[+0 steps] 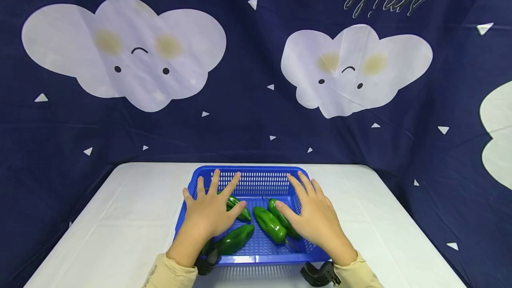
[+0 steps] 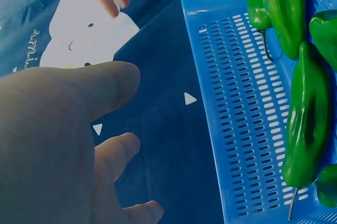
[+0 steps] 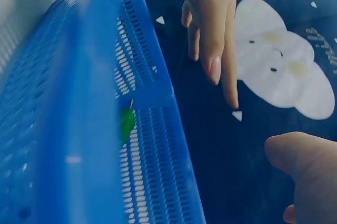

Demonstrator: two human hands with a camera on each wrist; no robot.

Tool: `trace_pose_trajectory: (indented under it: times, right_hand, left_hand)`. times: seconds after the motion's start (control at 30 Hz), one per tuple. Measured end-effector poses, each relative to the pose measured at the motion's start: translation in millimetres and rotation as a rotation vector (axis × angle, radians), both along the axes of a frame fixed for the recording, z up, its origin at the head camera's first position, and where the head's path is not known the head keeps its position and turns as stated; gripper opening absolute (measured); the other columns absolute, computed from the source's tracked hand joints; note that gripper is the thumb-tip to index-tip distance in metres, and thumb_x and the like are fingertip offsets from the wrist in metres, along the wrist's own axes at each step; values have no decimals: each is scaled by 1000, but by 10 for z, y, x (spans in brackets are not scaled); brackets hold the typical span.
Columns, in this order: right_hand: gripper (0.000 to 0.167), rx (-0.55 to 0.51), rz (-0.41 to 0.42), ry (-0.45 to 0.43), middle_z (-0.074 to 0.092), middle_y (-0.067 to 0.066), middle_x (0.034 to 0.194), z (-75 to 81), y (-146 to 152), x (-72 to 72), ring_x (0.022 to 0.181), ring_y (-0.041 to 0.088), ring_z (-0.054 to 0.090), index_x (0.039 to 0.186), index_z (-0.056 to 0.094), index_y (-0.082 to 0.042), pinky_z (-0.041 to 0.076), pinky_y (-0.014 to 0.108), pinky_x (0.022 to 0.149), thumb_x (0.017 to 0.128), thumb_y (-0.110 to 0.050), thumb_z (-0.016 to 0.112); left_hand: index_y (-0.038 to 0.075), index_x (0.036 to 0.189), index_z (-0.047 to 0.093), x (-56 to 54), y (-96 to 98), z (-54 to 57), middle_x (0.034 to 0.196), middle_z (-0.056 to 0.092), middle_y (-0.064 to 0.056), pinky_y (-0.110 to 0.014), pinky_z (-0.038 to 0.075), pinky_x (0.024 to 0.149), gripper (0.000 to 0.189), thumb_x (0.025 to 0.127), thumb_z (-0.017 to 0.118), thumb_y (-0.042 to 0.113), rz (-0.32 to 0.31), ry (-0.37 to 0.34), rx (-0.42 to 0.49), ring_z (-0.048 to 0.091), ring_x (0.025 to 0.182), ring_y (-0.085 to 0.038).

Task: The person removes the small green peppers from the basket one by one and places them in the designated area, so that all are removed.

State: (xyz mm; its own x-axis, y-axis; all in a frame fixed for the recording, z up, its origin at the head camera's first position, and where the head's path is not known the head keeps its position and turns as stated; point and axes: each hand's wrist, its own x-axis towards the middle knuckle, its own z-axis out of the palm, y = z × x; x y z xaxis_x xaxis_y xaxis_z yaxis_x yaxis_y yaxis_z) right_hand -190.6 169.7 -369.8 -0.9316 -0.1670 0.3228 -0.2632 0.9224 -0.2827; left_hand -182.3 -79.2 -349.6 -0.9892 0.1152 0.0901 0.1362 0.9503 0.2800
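Note:
A blue plastic basket [image 1: 250, 259] with slotted walls holds several glossy green peppers, among them a long pepper [image 1: 270, 224] near the middle and a darker pepper [image 1: 236, 239] at the front left. My left hand [image 1: 210, 212] is spread above the basket's left side, fingers apart, and hides part of a pepper [image 1: 242, 210] behind its thumb. Over the right side hovers my right hand [image 1: 316, 217], its fingers spread too, with its thumb overlapping another pepper [image 1: 276, 206] in the head view. Both wrist views show bare fingers with nothing between them.
The basket stands on a table with a white cloth [image 1: 132, 217]. A dark blue curtain [image 1: 248, 79] with printed clouds hangs behind and around the table. Black straps with camera mounts [image 1: 318, 274] sit at the wrists, below the basket's front rim.

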Motion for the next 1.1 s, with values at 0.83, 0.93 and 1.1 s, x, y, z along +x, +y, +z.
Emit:
trace_pose_trajectory:
  times: [0.83, 0.93, 1.1]
  right_hand:
    - [82, -323, -52, -235, 30, 15, 161, -478, 490, 411, 143, 44, 36, 159, 18, -29, 35, 72, 103, 94, -61, 55]
    - [79, -443, -51, -281, 35, 17, 159, -546, 504, 476, 139, 45, 42, 158, 16, -33, 39, 69, 103, 95, -55, 58]
    - [76, -580, -86, -266, 47, 21, 150, -649, 477, 577, 130, 43, 53, 156, 24, -35, 45, 62, 102, 93, -46, 65]
  left_hand:
    - [41, 156, 23, -16, -43, -24, 164, 19, -21, -84, 7, 105, 68, 96, 48, 60, 9, 5, 20, 15, 145, -58]
    - [41, 156, 22, -24, -39, -30, 163, 20, -21, -83, 7, 106, 68, 96, 48, 60, 9, 17, 23, 17, 145, -57]
    - [42, 156, 21, -54, -38, -35, 163, 21, -20, -80, 10, 109, 69, 96, 48, 60, 3, 33, 59, 19, 146, -55]
